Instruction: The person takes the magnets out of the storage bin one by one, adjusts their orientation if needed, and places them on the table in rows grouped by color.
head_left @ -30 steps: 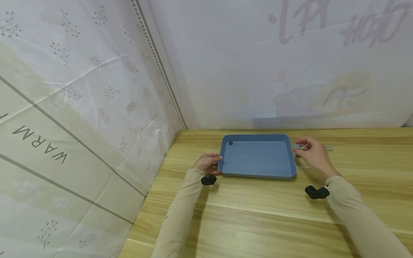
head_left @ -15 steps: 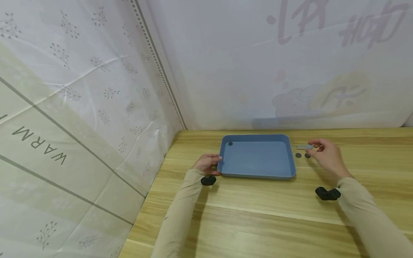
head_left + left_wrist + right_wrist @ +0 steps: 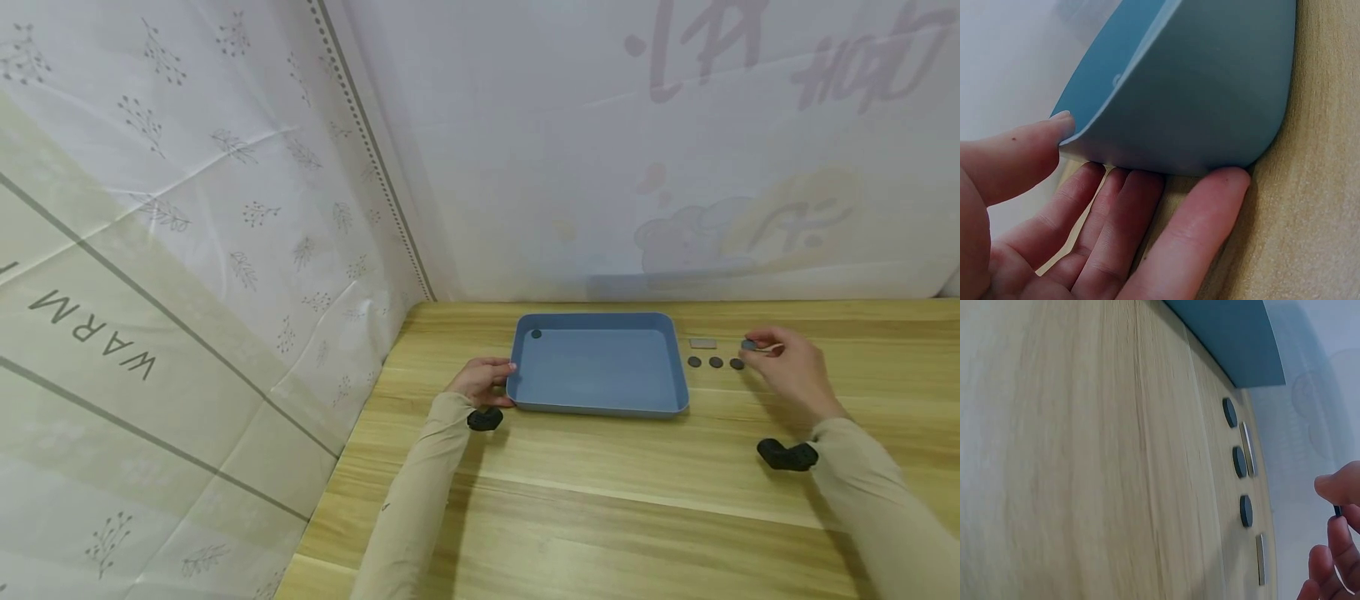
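My left hand [image 3: 480, 379] holds the left side of a blue rectangular tray [image 3: 600, 408]. In the left wrist view its thumb [image 3: 1035, 150] lies over the rim and the fingertips meet the outer wall low down. My right hand [image 3: 795, 371] pinches a small grey disc [image 3: 748, 344] between thumb and fingers, raised above the table. Only the disc's thin dark edge [image 3: 1337, 510] shows in the right wrist view. Below it, three dark round discs [image 3: 716, 362] lie in a row to the right of the tray.
A flat grey bar [image 3: 702, 342] lies behind the discs; a second bar [image 3: 1262, 559] appears farther along in the right wrist view. One dark disc [image 3: 536, 334] sits in the tray's back left corner. Printed cloth [image 3: 525, 167] hangs behind the wooden table [image 3: 562, 517].
My right hand has moved right, away from the tray, carrying the pinched disc. The row of discs and the left bar have come into view. My left hand and the tray stay put.
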Demonstrator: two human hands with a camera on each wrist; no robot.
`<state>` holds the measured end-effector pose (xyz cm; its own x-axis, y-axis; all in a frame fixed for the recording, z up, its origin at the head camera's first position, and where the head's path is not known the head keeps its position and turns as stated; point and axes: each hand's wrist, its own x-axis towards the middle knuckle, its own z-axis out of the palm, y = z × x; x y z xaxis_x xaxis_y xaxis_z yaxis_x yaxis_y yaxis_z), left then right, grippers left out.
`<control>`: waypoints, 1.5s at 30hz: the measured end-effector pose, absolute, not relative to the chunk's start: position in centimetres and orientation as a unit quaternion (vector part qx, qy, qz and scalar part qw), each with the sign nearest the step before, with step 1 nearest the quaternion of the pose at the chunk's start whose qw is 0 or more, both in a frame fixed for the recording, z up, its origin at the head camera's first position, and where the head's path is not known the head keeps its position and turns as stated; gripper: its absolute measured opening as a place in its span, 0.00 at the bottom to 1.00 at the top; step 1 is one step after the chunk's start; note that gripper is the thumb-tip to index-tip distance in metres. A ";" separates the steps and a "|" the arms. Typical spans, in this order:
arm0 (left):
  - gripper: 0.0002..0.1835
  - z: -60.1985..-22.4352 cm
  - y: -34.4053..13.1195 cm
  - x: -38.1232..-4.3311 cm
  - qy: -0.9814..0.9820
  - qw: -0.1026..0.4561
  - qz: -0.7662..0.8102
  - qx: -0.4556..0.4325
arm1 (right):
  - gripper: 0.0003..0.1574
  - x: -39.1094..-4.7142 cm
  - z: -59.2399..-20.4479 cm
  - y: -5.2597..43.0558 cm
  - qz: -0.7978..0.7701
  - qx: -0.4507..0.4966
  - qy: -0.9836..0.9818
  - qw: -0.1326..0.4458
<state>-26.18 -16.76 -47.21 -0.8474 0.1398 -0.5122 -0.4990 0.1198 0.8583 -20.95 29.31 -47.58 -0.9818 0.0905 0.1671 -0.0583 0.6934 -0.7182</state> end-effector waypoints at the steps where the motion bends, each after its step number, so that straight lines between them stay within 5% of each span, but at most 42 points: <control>1: 0.26 -47.2 -16.8 -26.2 0.708 0.244 0.651 -0.127 | 0.25 -20.9 -47.6 29.5 0.390 -0.011 -0.916 0.093; 45: 0.26 -47.4 -16.8 -26.4 0.709 0.246 0.649 -0.126 | 0.26 -20.8 -49.1 31.7 0.352 -0.007 -0.935 0.029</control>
<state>-26.35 -16.84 -47.39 -0.8471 0.1410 -0.5125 -0.4982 0.1255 0.8579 -20.78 31.72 -49.11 -0.9982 0.0342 0.0484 -0.0062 0.7518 -0.6594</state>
